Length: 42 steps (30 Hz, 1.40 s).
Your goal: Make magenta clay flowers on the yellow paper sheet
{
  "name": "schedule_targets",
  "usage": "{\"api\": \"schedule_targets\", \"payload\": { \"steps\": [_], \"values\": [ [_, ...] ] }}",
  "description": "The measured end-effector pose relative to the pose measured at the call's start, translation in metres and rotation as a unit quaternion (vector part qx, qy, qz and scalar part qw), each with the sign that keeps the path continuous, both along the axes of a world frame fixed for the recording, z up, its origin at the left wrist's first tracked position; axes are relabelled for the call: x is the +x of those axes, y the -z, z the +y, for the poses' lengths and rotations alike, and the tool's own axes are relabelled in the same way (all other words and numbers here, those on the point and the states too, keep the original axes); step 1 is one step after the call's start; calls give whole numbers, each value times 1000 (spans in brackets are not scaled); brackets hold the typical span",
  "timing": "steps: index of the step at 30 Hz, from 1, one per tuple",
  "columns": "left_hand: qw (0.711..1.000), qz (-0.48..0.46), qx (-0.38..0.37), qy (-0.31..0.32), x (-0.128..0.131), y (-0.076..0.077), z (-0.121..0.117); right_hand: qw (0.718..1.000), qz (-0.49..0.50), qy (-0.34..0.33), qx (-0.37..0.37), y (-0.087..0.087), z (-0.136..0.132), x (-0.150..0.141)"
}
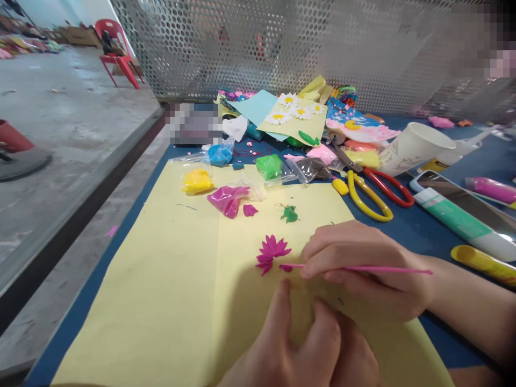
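Note:
A magenta clay flower [271, 252] lies on a pale yellow paper sheet [173, 279] in front of me. My right hand [363, 271] is closed on a thin pink stick tool [374, 268] whose tip carries a small magenta petal just right of the flower. My left hand [306, 349] rests on the sheet below the flower, thumb and fingers pressed down and curled, holding nothing I can make out. A small green clay leaf [289, 214] lies above the flower.
Bags of yellow clay [196, 181], magenta clay [228, 199] and green clay [269, 166] lie at the sheet's far edge. Red-and-yellow scissors [374, 192], a paper cup [415, 148], a glue tube [459, 220] and craft cards sit on the blue table [427, 236]. Perforated metal screen behind.

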State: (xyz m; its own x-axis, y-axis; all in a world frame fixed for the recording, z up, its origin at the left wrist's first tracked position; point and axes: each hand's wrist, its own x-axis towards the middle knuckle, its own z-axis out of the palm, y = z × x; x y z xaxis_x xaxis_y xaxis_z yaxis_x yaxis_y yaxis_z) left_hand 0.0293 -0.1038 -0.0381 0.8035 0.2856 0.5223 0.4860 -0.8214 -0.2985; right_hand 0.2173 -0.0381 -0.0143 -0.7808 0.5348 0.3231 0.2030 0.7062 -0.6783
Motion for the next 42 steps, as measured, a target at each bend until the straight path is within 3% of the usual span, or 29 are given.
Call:
{"api": "schedule_targets", "payload": {
  "steps": [18, 42],
  "values": [
    [998, -54, -35, -8, 1, 6, -1, 999, -24, 8, -20, 0, 1, 1],
    [998, -56, -42, -1, -1, 4, -1, 998, -16, 13, -63, 1, 2, 2]
  ]
}}
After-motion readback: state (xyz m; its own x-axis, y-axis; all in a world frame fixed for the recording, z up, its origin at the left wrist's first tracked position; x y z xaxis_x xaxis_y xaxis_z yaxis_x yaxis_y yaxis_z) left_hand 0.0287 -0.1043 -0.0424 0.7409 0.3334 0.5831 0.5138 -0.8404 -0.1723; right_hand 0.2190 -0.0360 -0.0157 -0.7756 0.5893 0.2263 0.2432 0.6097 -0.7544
